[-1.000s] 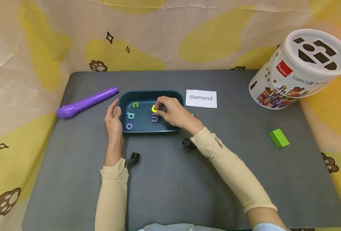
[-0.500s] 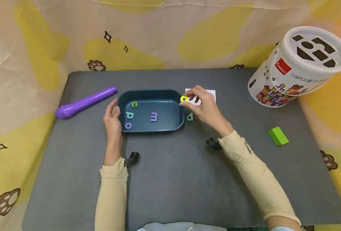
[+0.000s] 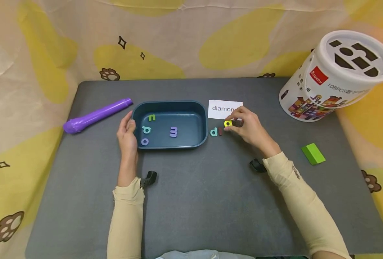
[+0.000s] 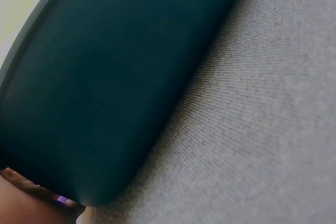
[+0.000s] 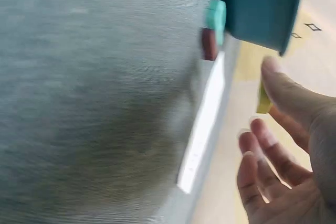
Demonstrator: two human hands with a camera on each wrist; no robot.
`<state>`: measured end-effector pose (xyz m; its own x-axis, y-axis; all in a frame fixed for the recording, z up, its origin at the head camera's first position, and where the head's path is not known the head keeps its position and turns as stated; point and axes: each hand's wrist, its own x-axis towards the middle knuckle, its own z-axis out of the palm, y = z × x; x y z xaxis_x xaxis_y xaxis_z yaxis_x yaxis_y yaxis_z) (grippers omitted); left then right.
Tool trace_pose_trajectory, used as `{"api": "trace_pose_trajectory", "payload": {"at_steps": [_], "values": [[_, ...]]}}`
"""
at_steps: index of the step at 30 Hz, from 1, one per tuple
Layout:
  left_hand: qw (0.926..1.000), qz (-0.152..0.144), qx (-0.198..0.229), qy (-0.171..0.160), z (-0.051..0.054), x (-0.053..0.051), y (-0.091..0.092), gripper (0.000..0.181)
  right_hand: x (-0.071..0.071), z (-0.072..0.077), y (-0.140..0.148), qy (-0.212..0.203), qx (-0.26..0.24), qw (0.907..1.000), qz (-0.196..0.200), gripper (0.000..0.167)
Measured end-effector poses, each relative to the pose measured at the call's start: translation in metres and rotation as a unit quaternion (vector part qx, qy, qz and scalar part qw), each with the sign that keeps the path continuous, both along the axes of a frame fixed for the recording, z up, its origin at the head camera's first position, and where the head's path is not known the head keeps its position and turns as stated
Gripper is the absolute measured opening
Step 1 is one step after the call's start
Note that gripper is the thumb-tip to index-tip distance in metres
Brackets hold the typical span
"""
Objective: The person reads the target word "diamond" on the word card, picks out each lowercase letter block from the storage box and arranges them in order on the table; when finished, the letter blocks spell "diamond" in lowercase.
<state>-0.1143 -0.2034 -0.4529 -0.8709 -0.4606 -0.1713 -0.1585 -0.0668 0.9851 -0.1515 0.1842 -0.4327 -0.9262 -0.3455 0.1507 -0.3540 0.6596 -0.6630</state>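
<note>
Yellow letter point(image 3: 228, 123), seemingly an "a", sat pinched between the thumb and fingers of the right hand point(image 3: 249, 129), over the bench point(image 3: 191, 201), just right of a slim red letter point(image 3: 220, 131) and by the near edge of the "diamond" card point(image 3: 217, 114). Its grip looked like the weak point: so small a piece, caught by its edges, could have twisted or slipped as the fingertips parted, landing turned or face down. Its neighbours were a risk too, since a low knuckle or thumb could have nudged the red letter or the teal "d" point(image 3: 213, 132) out of line, or shifted the card. The yellow face was turned up toward the head camera, while the right wrist view caught it nearly edge-on; its outline was about as wide as tall, so no long axis stood out, and which way its top pointed could not be told. Farther left, the left hand point(image 3: 127, 138) touched the left end of the blue tray point(image 3: 191, 124), though whether it gripped or merely steadied it was unclear; a hard push there might have slid the tray into the teal "d" beside its right end.
</note>
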Motion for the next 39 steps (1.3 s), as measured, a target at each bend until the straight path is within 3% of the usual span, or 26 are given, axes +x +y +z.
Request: {"api": "trace_pose_trajectory", "payload": {"at_steps": [7,20,24,30,35,39], "values": [[1.0000,0.003,-0.002,0.004,-0.002,-0.001,0.001,0.041,0.003,-0.020,0.005,-0.059,0.019,0.9977,0.026,0.025],[1.0000,-0.003,-0.006,0.004,-0.001,0.000,0.001,0.042,0.003,-0.023,0.001,-0.066,0.034,0.9972,0.012,0.029],[0.9999,-0.004,-0.008,0.005,-0.001,0.000,0.001,0.042,0.001,-0.015,0.002,-0.079,0.039,0.9961,0.005,0.039],[0.9998,-0.001,-0.008,0.016,-0.001,0.000,0.001,0.042,-0.006,0.008,-0.005,-0.070,0.010,0.9974,-0.007,0.049],[0.9999,0.002,-0.005,0.013,-0.001,0.000,0.001,0.042,-0.008,0.025,-0.030,-0.049,-0.031,0.9982,0.015,0.051],[0.9999,0.000,-0.002,0.011,-0.001,-0.001,0.000,0.042,-0.006,0.030,-0.056,-0.030,-0.055,0.9972,0.040,0.052]]}}
